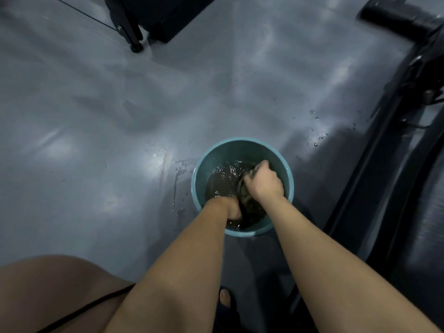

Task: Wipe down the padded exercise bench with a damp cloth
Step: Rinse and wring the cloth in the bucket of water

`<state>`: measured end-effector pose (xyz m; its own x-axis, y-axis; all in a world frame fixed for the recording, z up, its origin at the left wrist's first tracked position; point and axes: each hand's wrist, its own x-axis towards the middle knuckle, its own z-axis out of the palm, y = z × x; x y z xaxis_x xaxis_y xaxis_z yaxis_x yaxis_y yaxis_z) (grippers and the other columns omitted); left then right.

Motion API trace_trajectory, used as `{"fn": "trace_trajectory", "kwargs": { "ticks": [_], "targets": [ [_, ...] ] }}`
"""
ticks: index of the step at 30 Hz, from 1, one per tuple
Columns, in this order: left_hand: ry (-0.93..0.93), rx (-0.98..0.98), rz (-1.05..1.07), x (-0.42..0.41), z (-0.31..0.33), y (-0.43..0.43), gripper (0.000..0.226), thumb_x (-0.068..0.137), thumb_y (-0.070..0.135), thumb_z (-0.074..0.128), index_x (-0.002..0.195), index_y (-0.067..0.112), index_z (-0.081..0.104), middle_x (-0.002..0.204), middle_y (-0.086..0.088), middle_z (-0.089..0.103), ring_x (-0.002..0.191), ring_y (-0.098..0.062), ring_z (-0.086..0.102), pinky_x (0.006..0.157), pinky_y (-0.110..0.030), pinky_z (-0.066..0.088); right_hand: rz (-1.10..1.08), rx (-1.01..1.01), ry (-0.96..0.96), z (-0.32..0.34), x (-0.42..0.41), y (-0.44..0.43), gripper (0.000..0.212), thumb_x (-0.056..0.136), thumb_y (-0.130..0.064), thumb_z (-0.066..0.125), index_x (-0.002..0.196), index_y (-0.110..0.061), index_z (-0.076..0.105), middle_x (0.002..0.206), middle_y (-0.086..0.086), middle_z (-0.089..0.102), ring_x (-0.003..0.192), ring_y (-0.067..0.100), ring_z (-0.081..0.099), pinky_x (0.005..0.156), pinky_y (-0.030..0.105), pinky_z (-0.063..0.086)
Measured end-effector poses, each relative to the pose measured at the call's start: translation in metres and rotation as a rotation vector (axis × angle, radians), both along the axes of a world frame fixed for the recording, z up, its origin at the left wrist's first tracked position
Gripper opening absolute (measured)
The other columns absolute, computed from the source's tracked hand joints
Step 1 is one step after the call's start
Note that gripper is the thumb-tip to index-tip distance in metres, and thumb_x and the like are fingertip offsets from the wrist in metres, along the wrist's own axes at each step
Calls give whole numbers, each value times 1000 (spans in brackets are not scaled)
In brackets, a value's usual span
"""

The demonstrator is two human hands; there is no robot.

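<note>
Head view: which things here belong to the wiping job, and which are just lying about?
Job: bucket, water, cloth, left hand, right hand gripping the cloth.
Lying about: black stand, splashes, dark frame at right (possibly the bench).

Dark cloth (246,200) bunched, soaked, half-submerged in murky water inside teal bucket (240,147) on floor.

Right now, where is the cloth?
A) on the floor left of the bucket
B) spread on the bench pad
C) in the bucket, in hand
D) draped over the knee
C: the dark cloth is down in the water of the teal bucket, with the right hand gripping it and the left hand dipped in beside it.
</note>
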<state>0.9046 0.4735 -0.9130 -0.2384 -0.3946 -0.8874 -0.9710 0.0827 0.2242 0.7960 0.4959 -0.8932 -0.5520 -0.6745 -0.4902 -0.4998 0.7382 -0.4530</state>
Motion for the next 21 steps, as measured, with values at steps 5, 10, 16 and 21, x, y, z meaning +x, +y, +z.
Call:
{"fn": "trace_trajectory", "kwargs": {
  "ticks": [5,10,16,21],
  "targets": [
    [75,13,37,4,-4,-12,31,99,10,49,124,0,64,120,-15,65,108,-31,63,90,-34,50,583,446,160,-22,10,15,56,97,-11,49,152,-20,40,157,14,24,130,39,46,108,46,41],
    [327,271,893,-7,1,-26,35,109,38,41,95,13,61,84,-12,65,65,-22,60,52,-32,55,-30,240,-259,-7,3,2,40,97,-15,48,131,2,60,132,21,62,117,36,60,95,34,46],
    [280,345,1004,-2,1,-39,38,102,36,43,67,21,44,51,5,37,39,-8,26,42,-13,21,-754,-175,-648,10,6,-9,33,78,-34,53,89,-11,73,90,12,75,88,33,70,82,39,58],
    [306,535,946,-1,-3,-39,49,100,47,36,56,26,29,48,8,24,35,-7,15,38,-14,8,-338,-185,-412,0,14,-19,26,103,-29,41,111,-13,60,108,6,63,94,21,58,75,32,46]
  ]
}}
